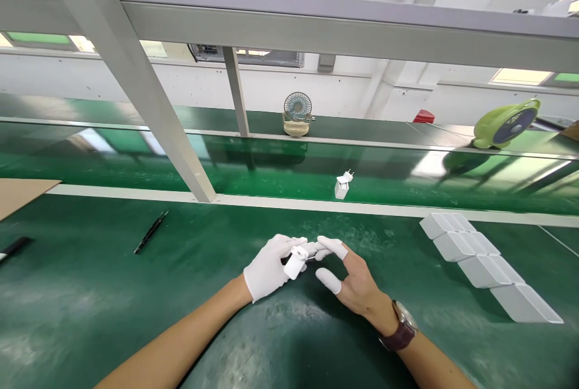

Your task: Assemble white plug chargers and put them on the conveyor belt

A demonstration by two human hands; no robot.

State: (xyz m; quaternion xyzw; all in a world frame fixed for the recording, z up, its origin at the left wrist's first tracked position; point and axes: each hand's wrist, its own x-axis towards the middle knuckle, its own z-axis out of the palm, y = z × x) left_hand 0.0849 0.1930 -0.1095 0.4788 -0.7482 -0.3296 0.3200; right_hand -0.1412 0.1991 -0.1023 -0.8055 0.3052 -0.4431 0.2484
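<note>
My left hand [268,271], in a white glove, is closed around a small white power adapter [295,263], whose block end points down and toward me. The adapter's far side is partly hidden by the gloved fingers. Close on its right is my right hand [355,283], with white covers on its fingertips and a watch on the wrist. Its thumb and forefinger are spread apart, and the upper fingertips reach the edge of the white piece. Beyond both hands, another white plug adapter [342,190] stands on the green belt with its metal pins showing.
Several white trays [479,256] line up on the right of the green table [217,341]. Black tweezers [151,232] and a dark-handled tool [15,248] lie left. A grey metal post [149,93] rises from the white rail [280,202]. Fans [297,111] stand behind the belt.
</note>
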